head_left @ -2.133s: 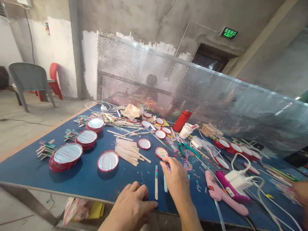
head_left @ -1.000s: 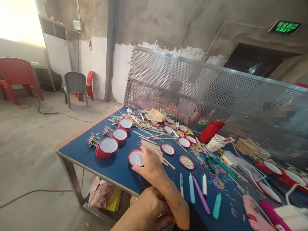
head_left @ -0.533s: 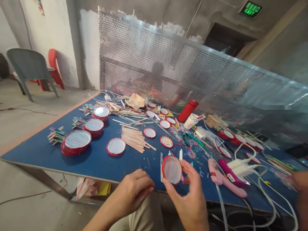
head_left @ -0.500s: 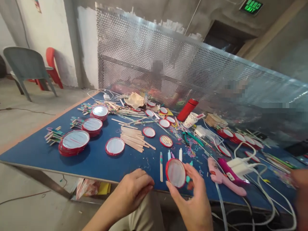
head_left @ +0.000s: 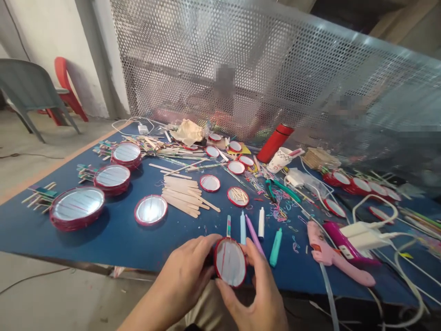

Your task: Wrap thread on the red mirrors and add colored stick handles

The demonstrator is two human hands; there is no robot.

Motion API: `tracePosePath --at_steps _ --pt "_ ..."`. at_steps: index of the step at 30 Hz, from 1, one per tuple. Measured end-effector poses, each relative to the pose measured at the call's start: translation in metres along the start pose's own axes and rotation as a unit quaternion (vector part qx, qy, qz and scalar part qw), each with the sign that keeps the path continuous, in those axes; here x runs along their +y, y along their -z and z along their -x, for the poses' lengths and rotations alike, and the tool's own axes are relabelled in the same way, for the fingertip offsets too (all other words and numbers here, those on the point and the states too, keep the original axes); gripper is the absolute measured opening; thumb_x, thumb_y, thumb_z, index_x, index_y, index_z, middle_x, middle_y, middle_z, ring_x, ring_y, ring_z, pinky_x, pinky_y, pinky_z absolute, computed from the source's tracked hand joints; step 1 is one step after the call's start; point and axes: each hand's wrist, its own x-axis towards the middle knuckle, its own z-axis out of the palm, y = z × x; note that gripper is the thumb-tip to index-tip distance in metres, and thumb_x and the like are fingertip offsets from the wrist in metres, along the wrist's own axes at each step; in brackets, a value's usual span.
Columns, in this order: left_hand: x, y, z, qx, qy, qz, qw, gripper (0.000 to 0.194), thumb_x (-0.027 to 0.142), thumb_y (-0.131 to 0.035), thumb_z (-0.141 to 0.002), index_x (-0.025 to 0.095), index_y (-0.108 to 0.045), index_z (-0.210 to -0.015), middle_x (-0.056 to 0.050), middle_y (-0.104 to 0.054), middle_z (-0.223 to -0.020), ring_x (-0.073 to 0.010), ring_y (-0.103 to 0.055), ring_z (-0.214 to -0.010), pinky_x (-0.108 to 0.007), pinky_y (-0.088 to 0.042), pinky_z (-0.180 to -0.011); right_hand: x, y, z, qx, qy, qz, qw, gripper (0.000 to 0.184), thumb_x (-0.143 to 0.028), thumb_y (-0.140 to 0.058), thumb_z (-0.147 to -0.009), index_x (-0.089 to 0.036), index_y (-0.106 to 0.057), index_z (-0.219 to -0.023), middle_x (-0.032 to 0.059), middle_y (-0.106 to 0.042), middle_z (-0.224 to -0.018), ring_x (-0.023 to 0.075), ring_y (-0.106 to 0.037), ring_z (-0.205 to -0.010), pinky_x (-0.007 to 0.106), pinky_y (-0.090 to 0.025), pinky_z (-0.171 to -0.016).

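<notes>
A small round lid point(head_left: 230, 263) with a red rim and a greyish-white, lined face is held up at the table's near edge. My right hand point(head_left: 260, 294) grips it from the right, thumb below and fingers along the upper right side. My left hand point(head_left: 186, 271) is curled against its left edge, with its fingertips partly hidden behind the lid. Just beyond it lies a wooden craft stick with coloured bands point(head_left: 228, 225). Beside that are a light blue marker point(head_left: 243, 227), a purple marker point(head_left: 254, 234), a white marker point(head_left: 261, 223) and a teal marker point(head_left: 276, 247).
Red-rimmed lid stacks with stick necks point(head_left: 77, 207) stand at left, near a single lid point(head_left: 150, 210). Craft sticks point(head_left: 181, 193) and a lid of short sticks point(head_left: 237, 196) lie mid-table. A pink glue gun point(head_left: 336, 259), power strip point(head_left: 354, 246), cables and red flask point(head_left: 275, 143) are at right.
My right hand reached left to a lid on the table, then held a lid near the front edge. My left hand has since come up against that lid's left side.
</notes>
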Motion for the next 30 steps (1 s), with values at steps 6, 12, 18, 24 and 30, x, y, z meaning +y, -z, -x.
tracePosePath --at_steps 6,12,18,24,30 --pt "-0.003 0.008 0.000 -0.001 -0.065 -0.006 0.998 0.023 0.022 -0.062 -0.100 0.022 -0.059 -0.123 -0.006 -0.080 -0.102 -0.0221 -0.077 -0.086 -0.029 -0.063 -0.074 0.007 0.005 0.000 -0.011 0.003 0.010 1.000 0.074 -0.048 -0.068 -0.090 -0.023 -0.040 -0.154 0.0153 -0.072 -0.123 0.0365 -0.072 -0.109 0.053 -0.064 -0.084" --pt "-0.007 0.011 -0.001 0.015 -0.096 0.067 0.993 0.031 0.050 -0.044 -0.107 0.025 -0.060 -0.117 -0.002 -0.078 -0.091 -0.0144 -0.074 -0.075 -0.019 -0.058 -0.068 0.007 0.008 0.005 -0.051 -0.015 -0.049 0.997 0.080 -0.047 -0.071 -0.087 -0.024 -0.038 -0.157 0.0142 -0.072 -0.125 0.0358 -0.073 -0.108 0.050 -0.064 -0.084" --pt "-0.008 0.007 -0.002 0.002 -0.069 0.055 0.996 0.021 0.040 -0.047 -0.109 0.027 -0.059 -0.120 -0.001 -0.079 -0.096 -0.0132 -0.076 -0.079 -0.016 -0.059 -0.071 0.009 0.010 0.002 -0.051 -0.018 -0.019 0.998 0.080 -0.043 -0.072 -0.086 -0.025 -0.037 -0.157 0.0142 -0.072 -0.125 0.0372 -0.073 -0.109 0.052 -0.063 -0.083" --pt "-0.011 0.000 -0.002 0.007 -0.055 0.021 0.998 0.019 0.028 -0.054 -0.106 0.027 -0.061 -0.123 -0.002 -0.081 -0.102 -0.0154 -0.078 -0.082 -0.019 -0.062 -0.073 0.012 0.012 -0.007 -0.053 -0.003 0.003 0.999 0.079 -0.040 -0.072 -0.086 -0.026 -0.038 -0.157 0.0137 -0.072 -0.123 0.0360 -0.074 -0.105 0.050 -0.064 -0.081" --pt "-0.008 0.000 -0.004 0.031 -0.061 -0.008 0.998 0.021 0.030 -0.048 -0.109 0.025 -0.061 -0.124 -0.003 -0.083 -0.108 -0.0158 -0.080 -0.086 -0.018 -0.063 -0.075 0.014 0.011 -0.013 -0.055 0.017 0.015 0.998 0.075 -0.046 -0.068 -0.090 -0.024 -0.038 -0.156 0.0139 -0.073 -0.118 0.0344 -0.074 -0.101 0.048 -0.064 -0.081"
